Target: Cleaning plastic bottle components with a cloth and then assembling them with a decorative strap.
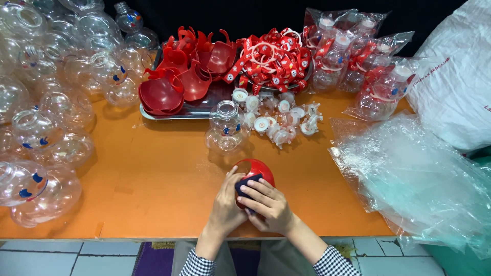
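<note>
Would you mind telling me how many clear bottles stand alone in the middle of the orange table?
1. The lone clear bottle stands upright by the white caps, beyond both hands. Many more are heaped at the left edge, some likely hidden.

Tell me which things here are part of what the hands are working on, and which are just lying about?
In hand:
left hand
right hand
red cup piece with a dark blue part, held by both

Lying about:
clear bottle
white caps
red cup pieces on tray
red straps
bagged bottles
empty plastic bags
</note>
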